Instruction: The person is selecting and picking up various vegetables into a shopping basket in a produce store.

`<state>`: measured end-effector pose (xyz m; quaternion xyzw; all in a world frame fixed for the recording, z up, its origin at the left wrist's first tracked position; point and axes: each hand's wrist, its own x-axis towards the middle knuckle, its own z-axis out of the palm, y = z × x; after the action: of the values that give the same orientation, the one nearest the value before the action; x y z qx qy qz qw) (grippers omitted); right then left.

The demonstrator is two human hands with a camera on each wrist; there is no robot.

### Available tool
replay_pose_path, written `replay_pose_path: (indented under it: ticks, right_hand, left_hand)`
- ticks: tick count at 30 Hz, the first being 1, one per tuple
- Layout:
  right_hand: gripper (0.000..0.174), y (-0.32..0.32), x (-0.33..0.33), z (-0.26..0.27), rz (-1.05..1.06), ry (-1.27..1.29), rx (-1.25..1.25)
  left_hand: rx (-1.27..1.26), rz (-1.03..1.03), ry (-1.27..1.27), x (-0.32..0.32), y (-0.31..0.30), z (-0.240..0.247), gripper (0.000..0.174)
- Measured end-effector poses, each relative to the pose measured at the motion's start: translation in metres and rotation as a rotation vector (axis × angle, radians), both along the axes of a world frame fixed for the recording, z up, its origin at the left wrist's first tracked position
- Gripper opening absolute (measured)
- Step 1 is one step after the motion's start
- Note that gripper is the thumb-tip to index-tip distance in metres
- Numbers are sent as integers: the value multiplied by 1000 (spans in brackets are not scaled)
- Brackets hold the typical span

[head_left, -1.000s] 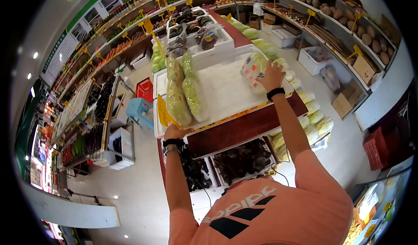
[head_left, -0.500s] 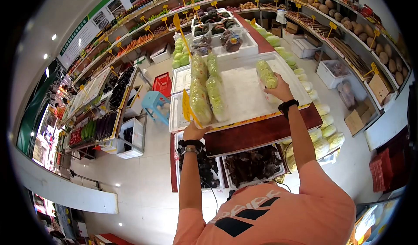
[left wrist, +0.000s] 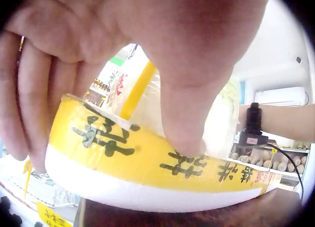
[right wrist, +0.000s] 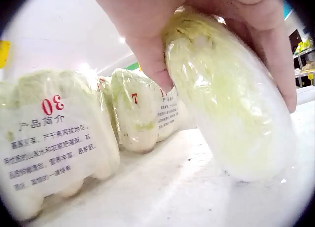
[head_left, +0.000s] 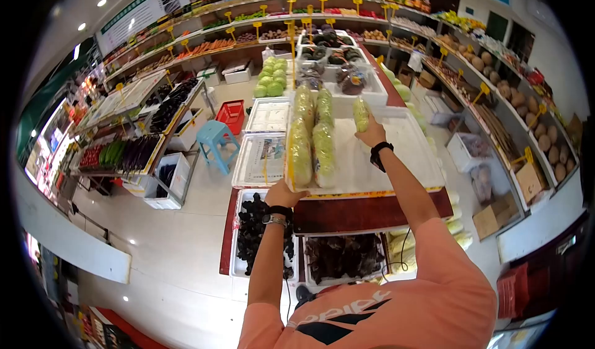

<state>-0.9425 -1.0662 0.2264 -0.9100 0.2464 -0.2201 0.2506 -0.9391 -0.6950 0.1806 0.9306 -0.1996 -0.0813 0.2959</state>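
Observation:
In the right hand (head_left: 372,132), a plastic-wrapped cabbage (head_left: 361,114) is gripped at one end, tilted over the white foam tray (head_left: 396,157). The right wrist view shows the thumb on one side of the cabbage (right wrist: 224,96) and fingers on the other. Two rows of wrapped cabbages (head_left: 302,150) lie along the tray's left side. My left hand (head_left: 284,195) holds the tray's near-left corner; in the left wrist view its thumb lies over the yellow-taped rim (left wrist: 142,153), with the fingers outside the corner.
Boxes of dark fungus (head_left: 344,259) sit below the tray's near edge. Wrapped purple vegetables (head_left: 351,79) stand beyond it. A blue stool (head_left: 217,144) and red basket (head_left: 230,116) are on the left floor; shelves of roots (head_left: 545,141) line the right.
My right hand has moved left across the tray with the cabbage, toward the rows. The left hand stays at the tray's corner. The head view has shifted, showing more of the back shelves.

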Motion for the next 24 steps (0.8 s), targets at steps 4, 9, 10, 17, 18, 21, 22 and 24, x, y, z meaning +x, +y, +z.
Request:
replay_pose_path:
  ticks: [4, 9, 10, 17, 18, 21, 22, 24]
  right_hand:
    - [94, -3, 56, -6, 115, -90, 38]
    - [96, -19, 131, -31, 234, -94, 118]
    - [98, -18, 135, -27, 234, -34, 54]
    - [128, -35, 128, -53, 347, 55, 131]
    - [128, -53, 137, -79, 398, 18, 188]
    - [123, -20, 84, -37, 494, 72, 191]
    - [119, -3, 56, -14, 460, 114, 161]
    - [106, 10, 27, -4, 428, 188, 103]
  left_hand:
    - [-15, 38, -22, 0, -1, -3, 67]
    - [39, 115, -38, 7, -6, -21, 71]
    - [69, 125, -35, 5, -7, -16, 69]
    - [-18, 27, -17, 1, -2, -1, 68]
    - [-14, 45, -19, -2, -1, 2, 69]
    - [20, 75, -21, 0, -2, 0, 75]
    - [-1, 70, -56, -1, -2, -3, 75]
    - [19, 62, -26, 0, -2, -3, 79]
